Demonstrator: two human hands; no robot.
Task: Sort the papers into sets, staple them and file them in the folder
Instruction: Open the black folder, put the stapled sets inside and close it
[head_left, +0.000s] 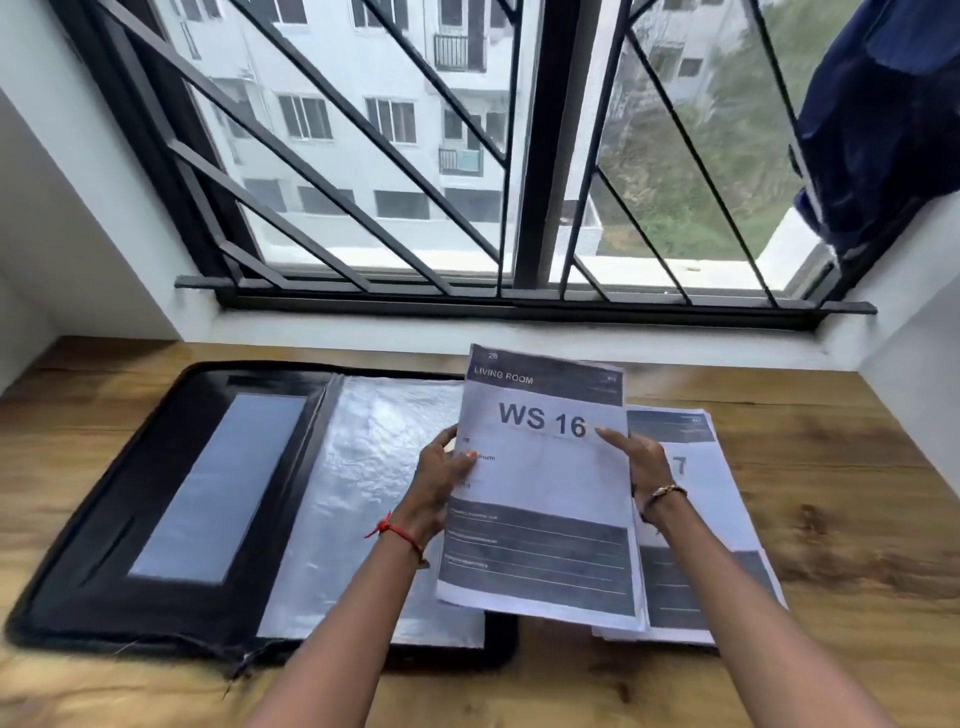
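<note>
I hold a printed sheet set headed "LIVING ROOM" and marked "WS 16" (545, 488) above the desk. My left hand (441, 478) grips its left edge, thumb on the front. Along the right edge, my right hand (636, 462) pinches the paper with its thumb lying across the front. Under and to the right lies a stack of similar papers (696, 519) flat on the wood. A black zip folder (171, 493) lies open on the left, its clear plastic sleeves (363, 467) spread out toward the middle. No stapler is in view.
The wooden desk (831, 493) runs up to a white sill below a barred window (467, 208). A dark blue cloth (883, 119) hangs at the upper right. White walls close in on both sides.
</note>
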